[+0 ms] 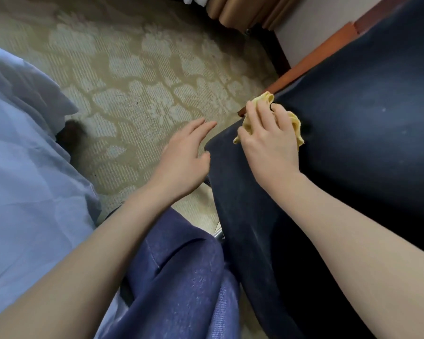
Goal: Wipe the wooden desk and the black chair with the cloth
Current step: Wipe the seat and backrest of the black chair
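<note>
The person bends over the black chair (365, 130). The right hand (267, 143) presses a yellow cloth (295, 123) on the dark seat cover, near the edge of the chair. Its fingers (255, 116) are curled over the bunched cloth and grasp it.

The left hand (184, 155) is released, with its fingers straight. It is just beside the corner of the chair, above the patterned carpet (132, 81). I cannot tell if it touches the chair.

The cloth looks light, soft and thin. I think it folds easily, so it is best held bunched under the palm, as it is now. The seat cover seems padded and gives a little under pressure.

Behind the chair runs a reddish wooden edge (328, 48). I cannot tell if it belongs to the worktop. I see no container here.
</note>
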